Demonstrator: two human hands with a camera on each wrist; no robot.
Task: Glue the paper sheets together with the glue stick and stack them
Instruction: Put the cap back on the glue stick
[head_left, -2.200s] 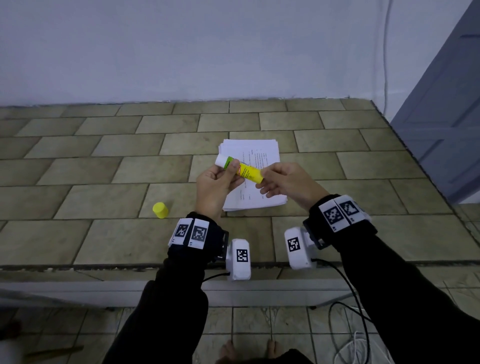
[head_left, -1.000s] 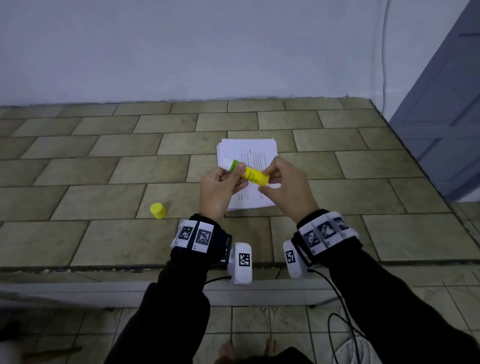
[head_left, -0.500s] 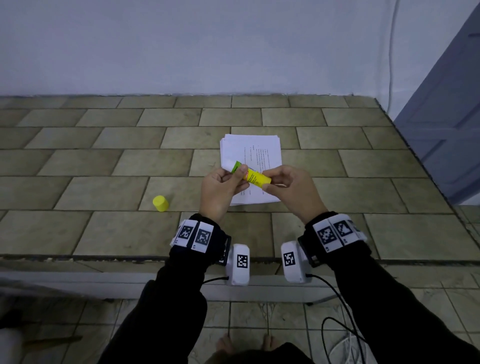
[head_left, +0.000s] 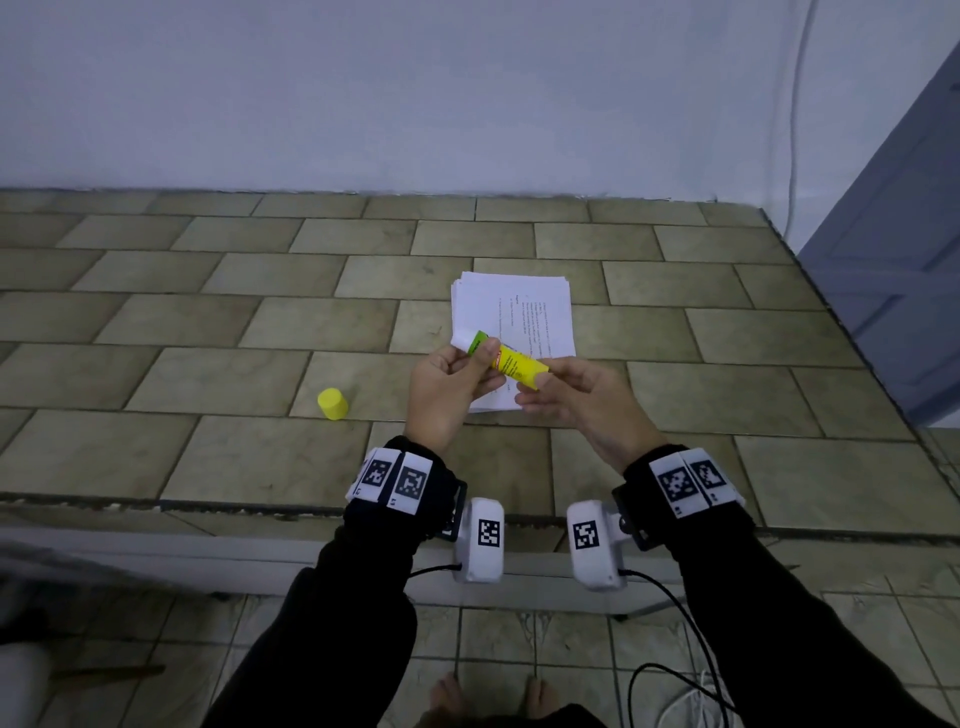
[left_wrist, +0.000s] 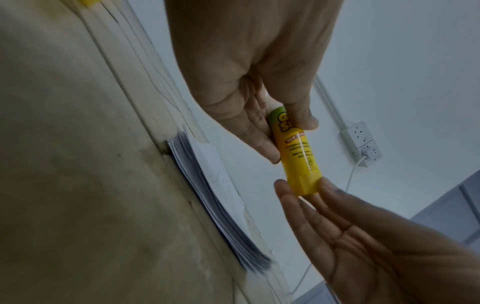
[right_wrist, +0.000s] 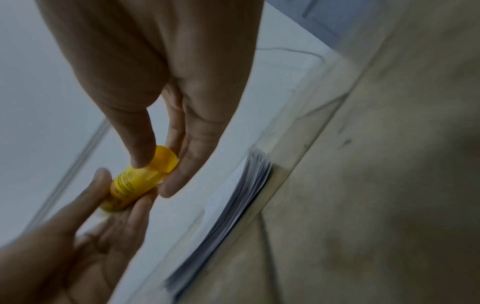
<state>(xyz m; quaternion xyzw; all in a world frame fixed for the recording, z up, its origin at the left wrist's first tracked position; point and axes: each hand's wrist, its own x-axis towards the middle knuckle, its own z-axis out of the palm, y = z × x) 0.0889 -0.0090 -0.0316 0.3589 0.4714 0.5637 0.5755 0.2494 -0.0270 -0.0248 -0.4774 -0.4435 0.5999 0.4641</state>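
The work surface is a raised tiled ledge (head_left: 208, 364) set against a plain white wall, with a blue door at the right. A stack of printed paper sheets (head_left: 519, 301) lies flat on the tiles, directly beyond the hands. A yellow cap (head_left: 332, 404) stands on the tiles to the left, well apart from the stack; this placement suggests it was set aside to expose the glue.

The glue stick (head_left: 511, 361) is held in the air above the near edge of the stack, tilted, with its white open end pointing up and to the left. The left hand (head_left: 447, 395) grips the green upper part of the barrel between the thumb and curled fingers. The right hand (head_left: 576, 400) pinches the yellow base knob between the thumb and fingertips (left_wrist: 330, 191); the remaining fingers are loosely extended.

This two-handed hold fits the step of twisting the base to advance the glue: one hand fixes the barrel while the other turns the knob. The stick touches no sheet. No gluing appears to have begun.
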